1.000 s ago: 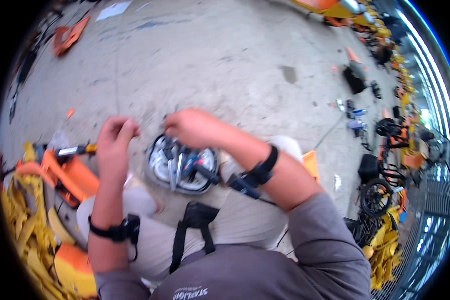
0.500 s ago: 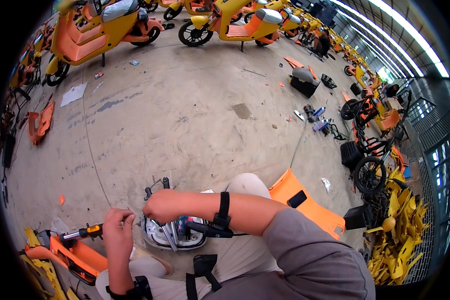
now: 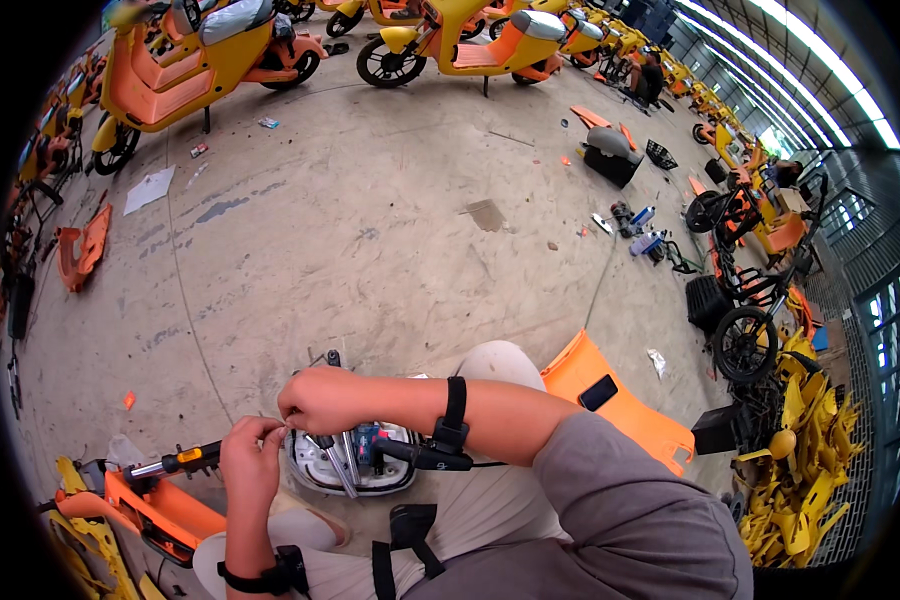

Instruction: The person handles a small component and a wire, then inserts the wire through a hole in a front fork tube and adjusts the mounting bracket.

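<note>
My left hand is closed in a pinch, and something too small to name may be between its fingertips. Close by on its right is my right hand, its fingers curled shut with the tips turned left; whatever they grip is hidden. The two sets of fingertips almost meet. Just below my right hand, a whitish shell-shaped tray rests on the floor. Silver metal tubes and a blue-and-black tool lie in it. A black handle sticks out rightward under my right forearm.
An orange panel with a phone on it lies right of my knee. At my left are an orange scooter part and a bar with a black grip. Yellow panels pile up far right. Scooters stand ahead.
My left hand has risen and shifted right. My right hand has moved slightly up and left, so the fingertips are closer together. The view has tilted a little.
</note>
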{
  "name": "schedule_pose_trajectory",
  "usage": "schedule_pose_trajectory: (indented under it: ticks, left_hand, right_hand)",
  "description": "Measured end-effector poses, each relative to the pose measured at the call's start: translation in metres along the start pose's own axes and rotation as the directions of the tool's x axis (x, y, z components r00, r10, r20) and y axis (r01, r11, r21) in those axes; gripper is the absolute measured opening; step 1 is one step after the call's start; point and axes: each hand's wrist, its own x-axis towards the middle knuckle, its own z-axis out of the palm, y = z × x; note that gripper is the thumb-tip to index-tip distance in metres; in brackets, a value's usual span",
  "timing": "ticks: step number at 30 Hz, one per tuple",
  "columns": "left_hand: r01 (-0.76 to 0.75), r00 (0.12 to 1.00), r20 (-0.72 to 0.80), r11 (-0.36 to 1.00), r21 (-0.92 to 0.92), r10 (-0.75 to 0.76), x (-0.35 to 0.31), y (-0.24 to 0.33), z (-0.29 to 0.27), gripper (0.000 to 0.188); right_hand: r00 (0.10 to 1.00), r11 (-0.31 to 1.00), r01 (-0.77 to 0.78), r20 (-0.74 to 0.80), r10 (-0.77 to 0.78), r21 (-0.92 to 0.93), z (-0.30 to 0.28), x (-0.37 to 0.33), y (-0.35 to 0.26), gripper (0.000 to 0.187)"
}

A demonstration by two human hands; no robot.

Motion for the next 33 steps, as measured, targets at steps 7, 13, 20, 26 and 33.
schedule_pose_trajectory:
  ticks: [7,13,20,26,33]
  left_hand:
    - [0.063,0.998,0.024,0.997,-0.037,-0.062,0.001,-0.005,0.001,0.010]
    - [0.138,0.990,0.034,0.987,-0.085,-0.136,0.001,-0.008,0.002,0.011]
    - [0.184,0.981,-0.018,0.955,-0.232,-0.193,0.000,-0.022,0.002,0.011]
    - [0.151,0.985,0.086,0.989,-0.009,-0.149,0.007,-0.010,0.002,0.014]
    - [0.179,0.984,0.048,0.970,-0.165,-0.173,0.006,-0.018,0.003,0.014]
  right_hand:
    - [0.998,0.996,-0.047,-0.048,0.051,0.079,0.001,0.001,-0.001,0.016]
    - [0.995,0.997,-0.033,-0.088,0.039,0.066,-0.001,-0.001,-0.004,0.017]
    - [0.994,0.985,-0.038,-0.093,0.055,0.168,-0.009,0.005,-0.010,0.020]
    - [0.988,0.978,-0.145,-0.028,0.151,0.153,-0.005,0.004,0.004,0.020]
    - [0.970,0.889,-0.226,0.004,0.244,0.398,-0.005,0.009,0.002,0.019]
